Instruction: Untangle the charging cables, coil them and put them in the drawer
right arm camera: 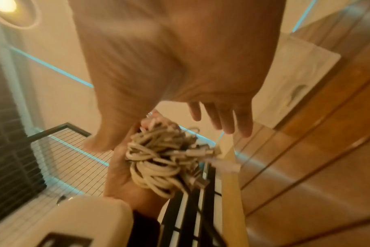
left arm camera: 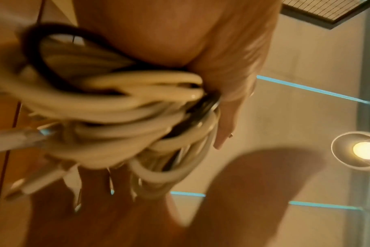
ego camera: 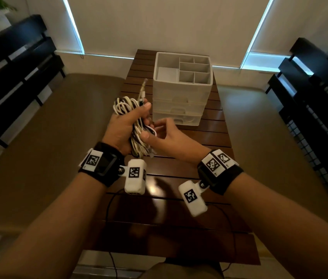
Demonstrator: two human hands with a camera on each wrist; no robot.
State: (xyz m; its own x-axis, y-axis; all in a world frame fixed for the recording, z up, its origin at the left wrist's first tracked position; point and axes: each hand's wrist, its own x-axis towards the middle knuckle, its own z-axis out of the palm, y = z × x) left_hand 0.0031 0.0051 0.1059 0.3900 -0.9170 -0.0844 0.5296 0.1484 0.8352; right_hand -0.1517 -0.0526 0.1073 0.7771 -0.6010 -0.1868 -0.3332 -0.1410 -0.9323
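Observation:
A tangled bundle of white and black charging cables [ego camera: 137, 125] is held upright above the table, and my left hand [ego camera: 125, 125] grips it round the middle. Several plug ends [ego camera: 143, 89] stick up from its top. The left wrist view shows the cable loops [left arm camera: 120, 107] blurred against my left palm [left arm camera: 180, 41]. My right hand [ego camera: 159, 129] is just right of the bundle, thumb against its lower part. In the right wrist view its fingers [right arm camera: 228, 117] are straight and spread, apart from the cables [right arm camera: 156, 160]. The white drawer unit [ego camera: 181, 87] stands behind, its drawers shut.
The drawer unit has an open compartment tray [ego camera: 191, 69] on top and sits at the far end of a narrow dark slatted wooden table [ego camera: 179, 218]. Thin black wires [ego camera: 108, 202] run over the near table edge. Dark benches [ego camera: 14, 63] stand on both sides.

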